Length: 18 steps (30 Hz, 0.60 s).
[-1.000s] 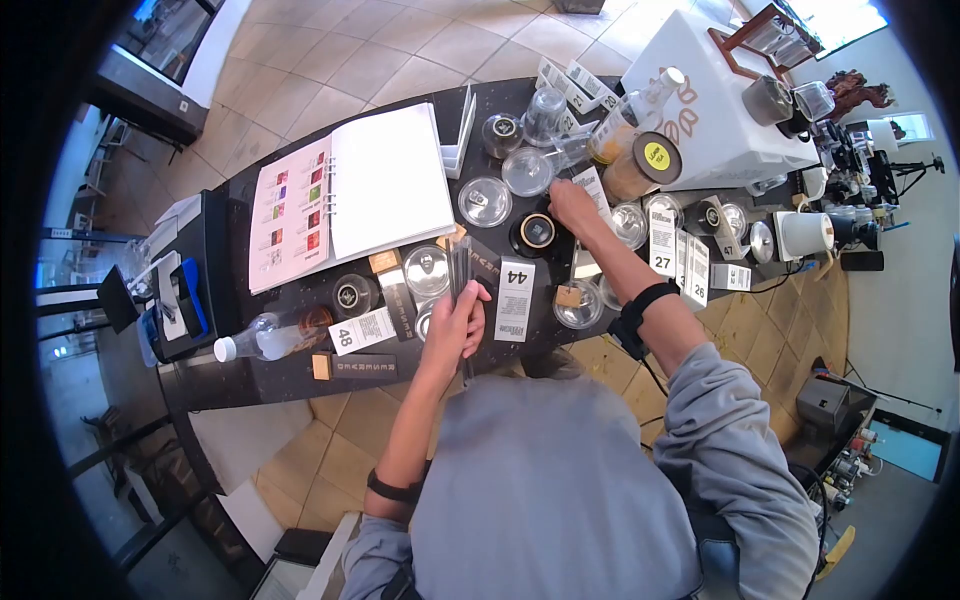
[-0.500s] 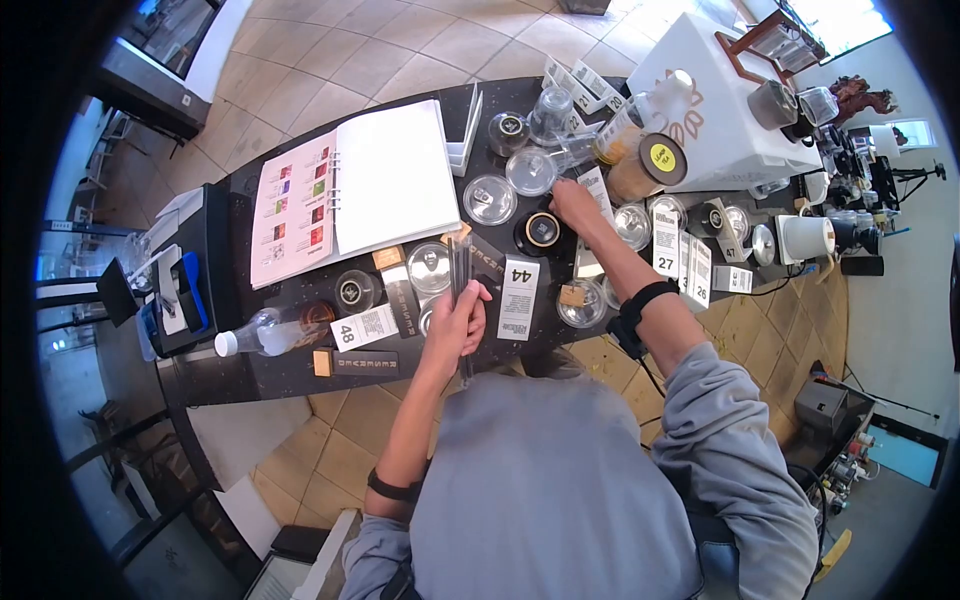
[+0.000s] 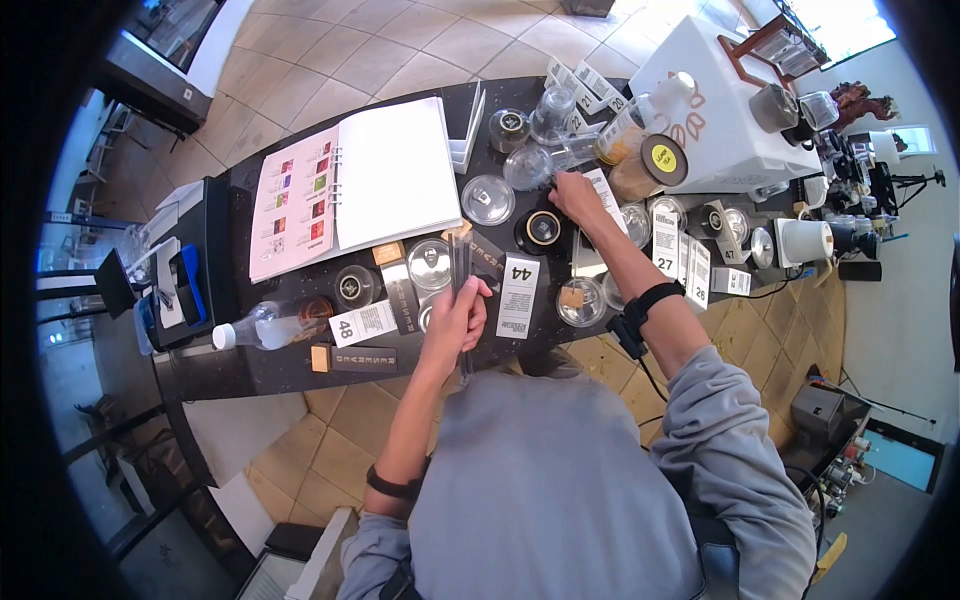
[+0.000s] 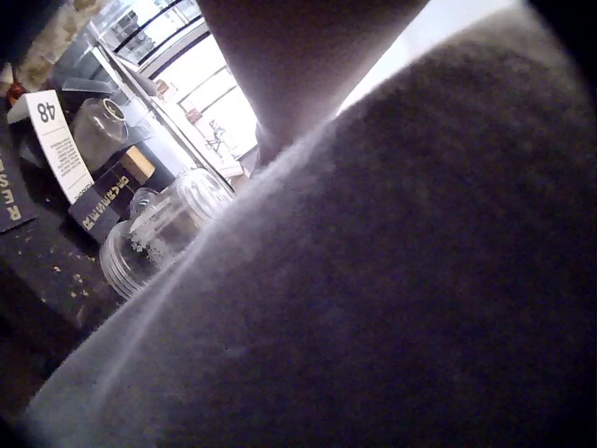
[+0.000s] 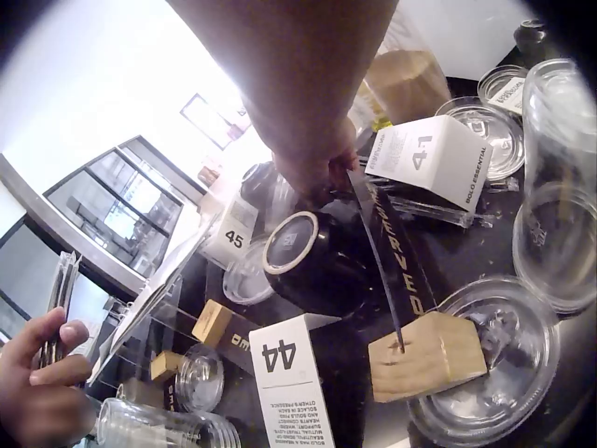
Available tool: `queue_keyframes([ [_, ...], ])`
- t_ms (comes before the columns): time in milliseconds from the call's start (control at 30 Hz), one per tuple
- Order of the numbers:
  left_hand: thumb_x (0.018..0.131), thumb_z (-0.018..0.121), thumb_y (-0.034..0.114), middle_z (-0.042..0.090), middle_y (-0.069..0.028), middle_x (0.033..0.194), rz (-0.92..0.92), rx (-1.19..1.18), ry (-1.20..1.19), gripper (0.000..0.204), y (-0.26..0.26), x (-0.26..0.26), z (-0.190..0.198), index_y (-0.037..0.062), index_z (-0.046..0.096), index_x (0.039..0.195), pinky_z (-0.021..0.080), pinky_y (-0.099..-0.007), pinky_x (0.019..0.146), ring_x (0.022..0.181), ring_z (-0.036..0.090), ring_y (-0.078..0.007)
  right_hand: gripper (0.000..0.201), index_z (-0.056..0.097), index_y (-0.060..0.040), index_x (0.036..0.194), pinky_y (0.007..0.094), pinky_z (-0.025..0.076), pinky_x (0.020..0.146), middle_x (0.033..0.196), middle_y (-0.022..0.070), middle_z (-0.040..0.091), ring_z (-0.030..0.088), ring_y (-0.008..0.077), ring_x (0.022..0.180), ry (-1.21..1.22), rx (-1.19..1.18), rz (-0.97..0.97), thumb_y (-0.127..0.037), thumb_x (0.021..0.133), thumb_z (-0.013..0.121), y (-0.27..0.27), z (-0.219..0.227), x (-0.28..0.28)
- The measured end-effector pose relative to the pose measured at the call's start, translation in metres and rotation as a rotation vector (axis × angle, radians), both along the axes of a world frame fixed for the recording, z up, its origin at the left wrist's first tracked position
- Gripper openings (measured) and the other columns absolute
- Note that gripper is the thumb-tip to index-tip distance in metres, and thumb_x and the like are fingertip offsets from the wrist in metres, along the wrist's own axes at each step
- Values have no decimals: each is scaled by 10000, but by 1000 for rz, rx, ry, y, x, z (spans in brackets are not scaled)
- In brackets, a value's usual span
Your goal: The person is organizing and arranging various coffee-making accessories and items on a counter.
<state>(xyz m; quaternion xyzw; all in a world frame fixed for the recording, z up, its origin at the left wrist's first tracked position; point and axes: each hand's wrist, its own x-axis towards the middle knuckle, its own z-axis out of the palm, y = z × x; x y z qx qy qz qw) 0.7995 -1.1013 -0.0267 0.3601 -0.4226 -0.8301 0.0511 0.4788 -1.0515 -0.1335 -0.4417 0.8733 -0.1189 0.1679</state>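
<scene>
My left hand [image 3: 457, 320] grips a bundle of long, thin, dark sticks in clear wrap [image 3: 463, 258], like wrapped straws, upright before the grey shirt. In the right wrist view its curled fingers and thumb enclose the bundle [image 5: 58, 299]. My right hand [image 3: 580, 200] reaches forward, fingers curled, beside a clear plastic cup [image 3: 527, 167] and a black round jar [image 3: 540, 230]. A black RESERVED sign [image 5: 396, 252] on a wooden block stands close by its fingers. I cannot tell whether these fingers hold anything. Grey cloth [image 4: 373, 280] fills most of the left wrist view, hiding the left hand.
An open ring binder [image 3: 390, 180] lies at the left back. Number cards 44 [image 3: 517, 297], 48 [image 3: 364, 324] and 27 [image 3: 664, 240] stand among clear lids. A lemon tea jar [image 3: 648, 165] is beyond the right forearm, near a large white box [image 3: 720, 110]. A plastic bottle [image 3: 265, 333] lies left.
My right hand has shifted slightly nearer and to the right. The clear plastic cup by its fingertips has tilted. My left hand keeps its hold on the thin wrapped sticks.
</scene>
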Motion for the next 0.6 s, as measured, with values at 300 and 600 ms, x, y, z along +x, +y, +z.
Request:
queue_keyframes([
  [300, 1049, 443, 376, 355, 43, 605, -17, -40, -17, 338, -5, 0, 3, 59, 527, 968, 218, -211, 373, 436, 307, -34, 188, 602, 34, 924, 509, 500, 743, 862, 278, 650, 633, 460, 880, 7, -160, -34, -132, 842, 633, -4, 7, -2],
  [600, 1059, 434, 363, 426, 21, 680, 59, -83, 41, 306, -1, -3, 2, 64, 498, 1034, 249, -195, 375, 461, 347, -36, 173, 602, 35, 918, 489, 482, 732, 867, 259, 638, 617, 447, 842, -93, -501, -59, -133, 881, 602, -14, 59, 21],
])
